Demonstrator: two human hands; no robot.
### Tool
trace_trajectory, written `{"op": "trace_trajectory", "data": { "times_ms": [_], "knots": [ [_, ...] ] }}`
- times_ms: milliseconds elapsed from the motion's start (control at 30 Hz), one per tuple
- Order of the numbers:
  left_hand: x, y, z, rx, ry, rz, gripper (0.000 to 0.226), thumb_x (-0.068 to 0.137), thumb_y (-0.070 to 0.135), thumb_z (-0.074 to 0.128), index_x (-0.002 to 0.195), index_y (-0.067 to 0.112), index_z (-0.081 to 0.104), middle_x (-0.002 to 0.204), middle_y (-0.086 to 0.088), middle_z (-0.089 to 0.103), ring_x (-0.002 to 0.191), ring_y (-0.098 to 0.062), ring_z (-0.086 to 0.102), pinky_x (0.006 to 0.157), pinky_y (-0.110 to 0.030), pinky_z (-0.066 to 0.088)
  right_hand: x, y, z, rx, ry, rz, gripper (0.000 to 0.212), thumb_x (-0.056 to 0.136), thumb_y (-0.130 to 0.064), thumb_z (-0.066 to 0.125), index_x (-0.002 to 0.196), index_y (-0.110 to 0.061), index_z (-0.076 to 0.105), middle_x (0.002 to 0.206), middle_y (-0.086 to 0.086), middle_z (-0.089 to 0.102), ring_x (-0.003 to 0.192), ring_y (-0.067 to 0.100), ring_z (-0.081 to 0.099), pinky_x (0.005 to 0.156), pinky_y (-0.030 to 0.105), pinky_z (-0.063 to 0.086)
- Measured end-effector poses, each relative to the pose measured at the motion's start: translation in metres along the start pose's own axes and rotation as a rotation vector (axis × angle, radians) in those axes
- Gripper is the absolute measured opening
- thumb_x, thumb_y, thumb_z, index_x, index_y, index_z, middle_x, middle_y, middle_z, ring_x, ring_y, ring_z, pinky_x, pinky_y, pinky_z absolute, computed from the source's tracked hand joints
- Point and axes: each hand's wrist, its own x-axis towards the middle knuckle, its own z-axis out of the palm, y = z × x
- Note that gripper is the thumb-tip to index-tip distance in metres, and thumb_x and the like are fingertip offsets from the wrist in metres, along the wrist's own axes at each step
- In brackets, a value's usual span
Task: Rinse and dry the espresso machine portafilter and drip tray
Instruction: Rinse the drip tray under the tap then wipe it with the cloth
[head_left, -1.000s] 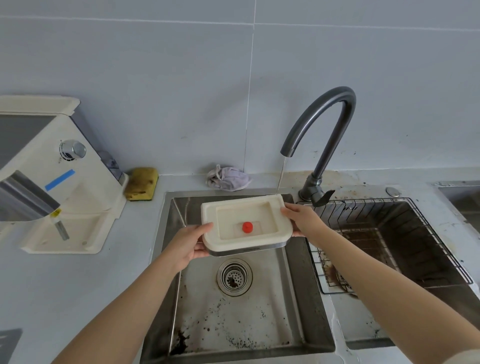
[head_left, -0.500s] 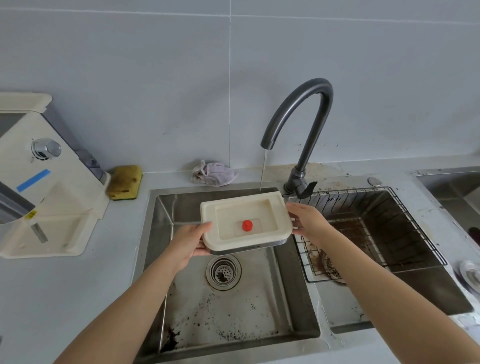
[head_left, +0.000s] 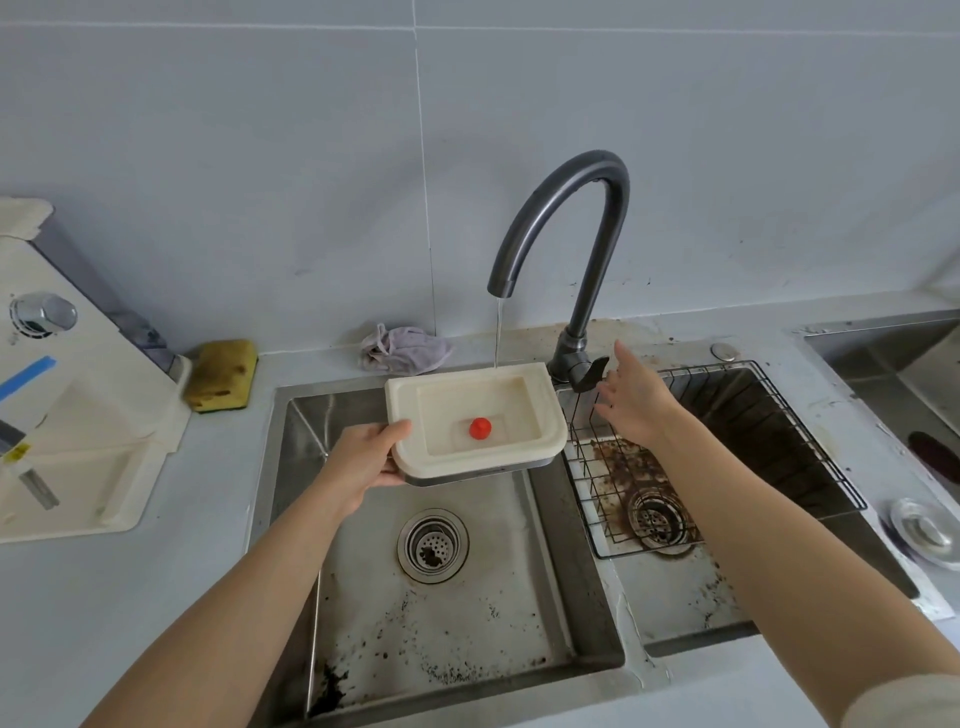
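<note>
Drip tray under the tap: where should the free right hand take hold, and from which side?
Take the drip tray by its right short rim, coming in from the right, thumb on the broad flat lip and fingers underneath. The left hand grips the opposite edge, the tray sits roughly level, and the open right hand hovers just beside that free rim.

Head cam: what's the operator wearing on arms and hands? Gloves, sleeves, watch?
Left hand and right hand: no gloves, rings, watch or wristband visible. Left forearm and right forearm are uncovered. Only clothing in view: a pale cream sleeve edge on the right arm, at the frame's bottom right corner. No sleeve shows on the left arm.
</note>
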Motion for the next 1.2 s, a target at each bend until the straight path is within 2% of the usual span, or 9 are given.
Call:
{"op": "trace_trajectory", "data": {
  "times_ms": [100, 233, 400, 567, 667, 800, 967, 1067, 1200],
  "knots": [
    [0.000, 0.002, 0.002, 0.007, -0.002, 0.002, 0.010, 0.091, 0.019, 0.054, 0.085, 0.012, 0.060, 0.082, -0.005, 0.066, 0.075, -0.020, 0.066, 0.058, -0.029, 0.053, 0.010, 0.000, 0.007, -0.044, -0.007, 0.022, 0.067, 0.096, -0.049, 0.027, 0.148, -0.011, 0.005, 0.157, 0.009, 0.008, 0.145, 0.020, 0.009, 0.117, 0.037, 0.011],
    [0.000, 0.004, 0.002, -0.007, 0.003, 0.001, 0.009, 0.091, 0.018, 0.054, 0.091, 0.011, 0.059, 0.083, -0.006, 0.066, 0.076, -0.022, 0.065, 0.062, -0.031, 0.054, 0.016, -0.002, 0.014, -0.095, -0.044, 0.042, 0.061, 0.094, -0.053, 0.026, 0.138, -0.012, 0.036, 0.151, 0.007, 0.030, 0.142, 0.018, 0.021, 0.115, 0.035, 0.011],
    [0.001, 0.005, 0.001, -0.039, 0.015, -0.008, 0.008, 0.091, 0.018, 0.054, 0.088, 0.011, 0.059, 0.082, -0.006, 0.066, 0.074, -0.021, 0.065, 0.059, -0.030, 0.053, 0.023, -0.001, 0.019, -0.086, 0.005, 0.018, 0.061, 0.095, -0.050, 0.028, 0.143, -0.013, 0.028, 0.152, 0.007, 0.028, 0.140, 0.018, 0.024, 0.112, 0.032, 0.018],
    [0.002, 0.004, -0.002, -0.043, 0.039, -0.009, 0.009, 0.091, 0.019, 0.055, 0.083, 0.014, 0.058, 0.081, -0.006, 0.066, 0.073, -0.020, 0.066, 0.058, -0.029, 0.053, 0.027, -0.005, 0.026, -0.034, 0.057, 0.008, 0.052, 0.095, -0.045, 0.038, 0.135, -0.013, 0.038, 0.142, 0.004, 0.037, 0.133, 0.019, 0.034, 0.107, 0.034, 0.028],
    [0.003, 0.004, -0.004, -0.034, 0.039, -0.013, 0.010, 0.090, 0.020, 0.055, 0.084, 0.013, 0.059, 0.083, -0.006, 0.067, 0.075, -0.019, 0.067, 0.057, -0.029, 0.054, 0.029, -0.013, 0.030, 0.039, 0.070, 0.025, 0.050, 0.090, -0.047, 0.048, 0.129, -0.014, 0.045, 0.133, 0.003, 0.042, 0.126, 0.017, 0.037, 0.093, 0.030, 0.038],
    [0.002, 0.004, -0.006, -0.033, 0.034, -0.015, 0.011, 0.090, 0.020, 0.055, 0.084, 0.013, 0.059, 0.082, -0.006, 0.068, 0.073, -0.018, 0.068, 0.054, -0.027, 0.055, 0.034, -0.007, 0.029, -0.045, 0.082, -0.048, 0.057, 0.092, -0.044, 0.046, 0.139, -0.016, 0.032, 0.149, 0.009, 0.031, 0.138, 0.025, 0.028, 0.115, 0.042, 0.023],
    [-0.002, 0.004, -0.010, -0.036, 0.030, -0.019, 0.011, 0.091, 0.020, 0.055, 0.084, 0.014, 0.059, 0.082, -0.005, 0.068, 0.073, -0.018, 0.067, 0.056, -0.028, 0.055, 0.022, 0.020, 0.017, -0.378, -0.143, -0.180, 0.095, 0.081, -0.048, 0.059, 0.147, -0.021, -0.004, 0.154, 0.006, 0.019, 0.141, 0.027, 0.018, 0.113, 0.048, 0.012],
    [-0.005, 0.006, -0.015, -0.021, 0.044, -0.021, 0.011, 0.091, 0.020, 0.055, 0.084, 0.012, 0.059, 0.081, -0.005, 0.068, 0.073, -0.017, 0.067, 0.054, -0.027, 0.055, 0.008, 0.037, 0.020, -0.522, -0.330, -0.153, 0.117, 0.067, -0.046, 0.071, 0.147, -0.023, -0.011, 0.155, 0.002, 0.017, 0.140, 0.023, 0.021, 0.113, 0.044, 0.017],
    [-0.010, 0.008, -0.024, 0.010, 0.055, -0.042, 0.016, 0.090, 0.021, 0.055, 0.097, 0.008, 0.059, 0.086, -0.007, 0.067, 0.077, -0.020, 0.067, 0.056, -0.028, 0.055, -0.009, 0.049, 0.032, -0.566, -0.489, -0.212, 0.099, 0.065, -0.021, 0.080, 0.142, -0.020, 0.018, 0.132, 0.000, 0.048, 0.120, 0.016, 0.049, 0.095, 0.029, 0.047]
  ]
}}
